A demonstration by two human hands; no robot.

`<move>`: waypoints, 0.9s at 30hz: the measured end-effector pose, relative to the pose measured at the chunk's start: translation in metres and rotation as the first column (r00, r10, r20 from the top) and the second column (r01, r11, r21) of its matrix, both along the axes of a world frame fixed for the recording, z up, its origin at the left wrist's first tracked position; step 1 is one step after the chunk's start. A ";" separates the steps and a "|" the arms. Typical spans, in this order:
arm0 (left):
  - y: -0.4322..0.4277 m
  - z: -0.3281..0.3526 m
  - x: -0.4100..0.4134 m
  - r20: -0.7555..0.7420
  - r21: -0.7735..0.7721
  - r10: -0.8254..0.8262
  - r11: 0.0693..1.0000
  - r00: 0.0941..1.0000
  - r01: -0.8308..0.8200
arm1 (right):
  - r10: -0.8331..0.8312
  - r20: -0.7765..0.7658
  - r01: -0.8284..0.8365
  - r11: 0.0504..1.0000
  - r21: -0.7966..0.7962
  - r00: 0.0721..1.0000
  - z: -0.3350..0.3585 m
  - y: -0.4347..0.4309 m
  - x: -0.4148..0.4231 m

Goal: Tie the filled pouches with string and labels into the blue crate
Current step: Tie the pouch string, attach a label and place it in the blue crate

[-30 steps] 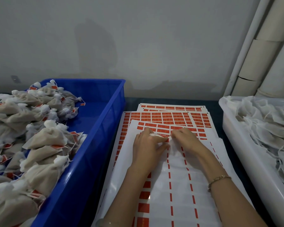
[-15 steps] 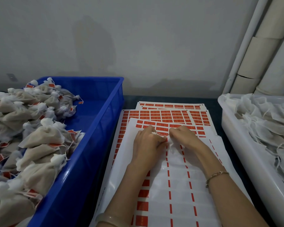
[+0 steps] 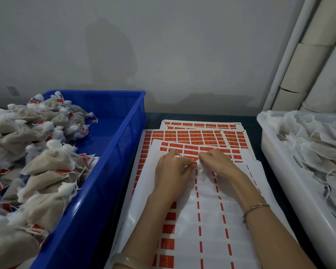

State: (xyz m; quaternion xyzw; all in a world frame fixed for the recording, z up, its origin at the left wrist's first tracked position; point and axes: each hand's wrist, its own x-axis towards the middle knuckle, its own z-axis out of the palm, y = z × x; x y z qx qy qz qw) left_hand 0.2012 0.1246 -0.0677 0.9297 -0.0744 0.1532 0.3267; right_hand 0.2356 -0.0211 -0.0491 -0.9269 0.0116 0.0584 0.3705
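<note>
Dark table (image 3: 250,122) | left hand (image 3: 173,171), right hand (image 3: 215,164) fingertips meeting, pinching label sheet (image 3: 208,220) beneath | blue crate (image 3: 113,162) left

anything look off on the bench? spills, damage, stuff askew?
Nothing looks spilled or damaged. The label sheets are fanned, not squared, and the top one is mostly peeled. Tied pouches are heaped lopsided in the blue crate, all against its left side. Left hand pinches a white pouch.

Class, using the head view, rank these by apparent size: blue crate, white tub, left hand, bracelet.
1. blue crate
2. white tub; the frame crops both, so their order is unsure
3. left hand
4. bracelet
</note>
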 end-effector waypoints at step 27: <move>0.003 -0.002 0.000 0.030 0.003 0.004 1.000 1.000 -0.004 | 0.170 0.008 -0.167 0.959 0.231 0.985 0.003 -0.028 -0.003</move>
